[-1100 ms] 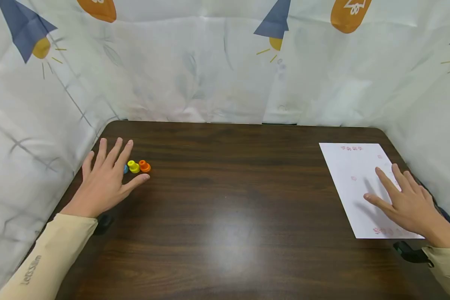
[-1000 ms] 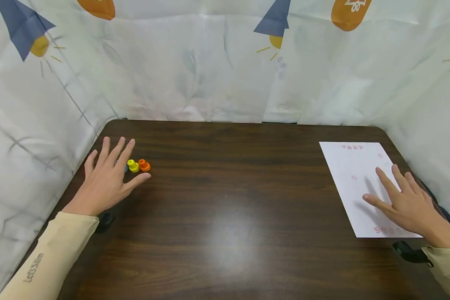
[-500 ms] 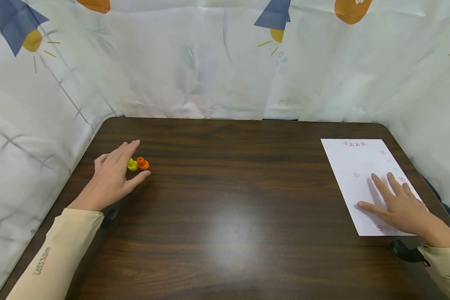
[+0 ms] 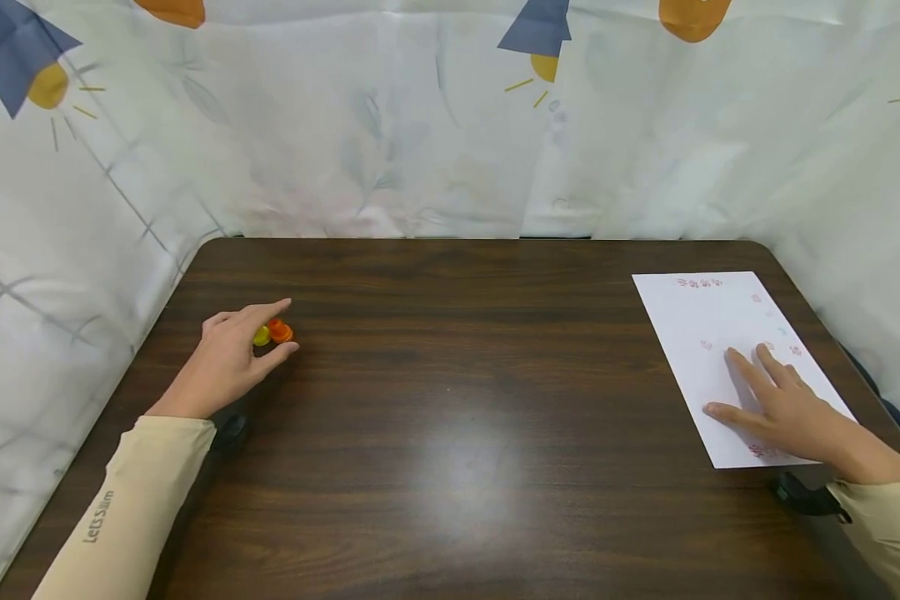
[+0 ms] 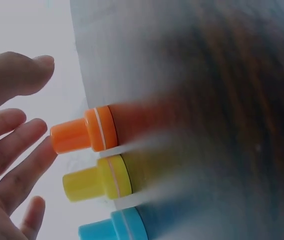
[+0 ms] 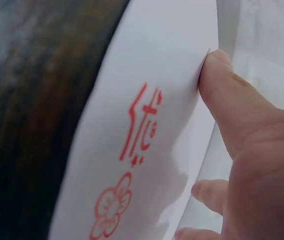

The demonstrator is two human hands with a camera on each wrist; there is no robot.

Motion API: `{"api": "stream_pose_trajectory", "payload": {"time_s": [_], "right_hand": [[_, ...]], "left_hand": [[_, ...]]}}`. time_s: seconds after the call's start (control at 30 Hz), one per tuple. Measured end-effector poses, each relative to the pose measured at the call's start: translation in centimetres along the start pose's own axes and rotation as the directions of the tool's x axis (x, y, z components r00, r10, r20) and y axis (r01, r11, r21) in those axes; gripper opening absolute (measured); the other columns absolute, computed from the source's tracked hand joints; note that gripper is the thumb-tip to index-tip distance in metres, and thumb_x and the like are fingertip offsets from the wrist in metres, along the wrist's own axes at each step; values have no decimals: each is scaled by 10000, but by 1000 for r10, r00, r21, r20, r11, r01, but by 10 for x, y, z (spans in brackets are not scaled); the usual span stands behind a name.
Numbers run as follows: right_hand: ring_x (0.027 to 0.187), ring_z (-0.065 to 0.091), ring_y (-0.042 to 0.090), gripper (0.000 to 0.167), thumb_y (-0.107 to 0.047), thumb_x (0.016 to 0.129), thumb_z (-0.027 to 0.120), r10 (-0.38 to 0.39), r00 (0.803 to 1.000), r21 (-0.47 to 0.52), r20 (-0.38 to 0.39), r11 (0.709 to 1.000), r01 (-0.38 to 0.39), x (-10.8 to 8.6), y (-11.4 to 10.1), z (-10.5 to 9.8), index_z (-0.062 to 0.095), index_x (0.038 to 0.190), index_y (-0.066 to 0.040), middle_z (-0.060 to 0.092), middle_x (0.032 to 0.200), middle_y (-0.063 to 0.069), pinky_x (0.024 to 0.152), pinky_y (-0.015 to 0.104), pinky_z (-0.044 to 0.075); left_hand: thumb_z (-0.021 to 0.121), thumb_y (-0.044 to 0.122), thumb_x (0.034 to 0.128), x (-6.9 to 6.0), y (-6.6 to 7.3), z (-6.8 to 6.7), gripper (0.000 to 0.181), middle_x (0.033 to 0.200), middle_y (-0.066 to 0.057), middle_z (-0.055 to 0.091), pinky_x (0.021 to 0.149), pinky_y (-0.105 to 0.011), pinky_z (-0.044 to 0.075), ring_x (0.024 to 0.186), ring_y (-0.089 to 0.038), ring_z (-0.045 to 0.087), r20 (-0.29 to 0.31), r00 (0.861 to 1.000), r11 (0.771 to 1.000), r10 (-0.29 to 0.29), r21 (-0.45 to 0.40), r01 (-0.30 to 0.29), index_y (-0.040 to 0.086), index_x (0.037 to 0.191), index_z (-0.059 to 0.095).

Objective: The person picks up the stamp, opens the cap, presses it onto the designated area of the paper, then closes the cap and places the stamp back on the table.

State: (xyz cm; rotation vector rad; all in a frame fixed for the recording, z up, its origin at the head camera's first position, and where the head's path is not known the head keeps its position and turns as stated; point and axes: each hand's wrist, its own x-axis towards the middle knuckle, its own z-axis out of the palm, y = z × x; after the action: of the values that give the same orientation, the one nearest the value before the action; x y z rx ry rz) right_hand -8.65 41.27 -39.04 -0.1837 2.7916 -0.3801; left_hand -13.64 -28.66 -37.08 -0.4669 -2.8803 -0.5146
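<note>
My left hand (image 4: 228,358) is spread around the near side of an orange stamp (image 4: 281,331) and a yellow stamp (image 4: 262,336), thumb and fingers apart. In the left wrist view the orange stamp (image 5: 84,129), yellow stamp (image 5: 98,177) and blue stamp (image 5: 114,225) stand in a row, the fingers (image 5: 27,172) close to the orange one's narrow end; whether they touch is unclear. The right hand (image 4: 810,417) lies with fingers spread over a white sheet (image 4: 678,333) bearing small red prints. The right wrist view shows a red flower print (image 6: 112,207) on the sheet, below the thumb.
A dark wooden table (image 4: 450,350) extends between the two hands. Behind it and on both sides hangs a pale curtain (image 4: 285,125) with blue, yellow and orange figures. Black wrist straps show at both sleeves.
My left hand has turned and its fingers have come closer together near the orange stamp, the blue one now hidden in the head view. The right hand has moved slightly left over the sheet.
</note>
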Motion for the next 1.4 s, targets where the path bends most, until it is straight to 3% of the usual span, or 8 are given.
{"api": "stream_pose_trajectory", "payload": {"time_s": [0.2, 0.37, 0.53, 0.8, 1.07, 1.3, 1.4], "right_hand": [[1380, 18, 808, 1010, -526, 996, 616, -21, 1000, 26, 3, 999, 21, 2, -2, 1, 86, 1612, 73, -44, 1581, 525, 1135, 861, 30], [1377, 52, 811, 1036, -537, 967, 658, -19, 1000, 11, 0, 1000, 19, 6, -6, 1, 97, 1622, 36, -16, 1599, 500, 1121, 865, 100], [1374, 85, 811, 1048, -532, 952, 685, -30, 1000, 3, -4, 1000, 30, 10, -11, 0, 100, 1627, 16, 18, 1605, 494, 1082, 868, 185], [1408, 104, 772, 1081, -538, 933, 709, -25, 1000, 12, 13, 1000, 25, 14, -18, -2, 97, 1629, 17, 18, 1637, 445, 1047, 844, 246], [1462, 180, 636, 1146, -558, 868, 775, -42, 999, -17, -19, 999, 42, 20, -24, 2, 162, 1607, 68, 101, 1638, 419, 1072, 778, 313], [1373, 289, 631, 1202, -571, 799, 836, -34, 998, -41, -48, 999, 32, 21, -29, 2, 240, 1537, 168, 213, 1548, 461, 1056, 763, 356], [1341, 310, 622, 1208, -562, 781, 856, -27, 998, -41, -60, 999, 24, 21, -31, 1, 264, 1502, 205, 236, 1509, 473, 1040, 752, 374]], "left_hand": [[819, 99, 877, 1, -2, 1, 602, 1238, -288, 693, 1027, -662, 423, 1057, -454, 639, -12, 1000, 1000, 20, -5, -20, -13, 1418, 580], [808, 54, 878, 2, -4, 0, 574, 1225, -280, 703, 933, -653, 547, 1049, -444, 656, -10, 1000, 1000, 15, -23, -16, 1, 1410, 598], [792, 29, 886, 1, -6, -2, 572, 1318, -286, 666, 982, -667, 528, 1137, -471, 650, -2, 1000, 999, -16, -40, 16, 25, 1424, 596], [752, -28, 896, 0, -6, 0, 514, 1316, -269, 680, 908, -638, 563, 1087, -455, 681, -23, 1000, 999, -2, -51, 1, 44, 1392, 634], [769, -9, 890, 0, -6, -1, 450, 1237, -255, 729, 762, -530, 581, 918, -377, 713, -48, 999, 999, 0, -40, -2, 54, 1329, 691], [807, 36, 870, 0, -5, -2, 430, 1193, -235, 754, 643, -291, 483, 743, -243, 622, -49, 999, 1000, -9, -23, 8, 82, 1290, 726], [820, 42, 857, -1, -5, -2, 425, 1178, -217, 765, 656, -301, 499, 747, -237, 639, -57, 998, 1000, 2, -22, -3, 82, 1272, 737]]}}
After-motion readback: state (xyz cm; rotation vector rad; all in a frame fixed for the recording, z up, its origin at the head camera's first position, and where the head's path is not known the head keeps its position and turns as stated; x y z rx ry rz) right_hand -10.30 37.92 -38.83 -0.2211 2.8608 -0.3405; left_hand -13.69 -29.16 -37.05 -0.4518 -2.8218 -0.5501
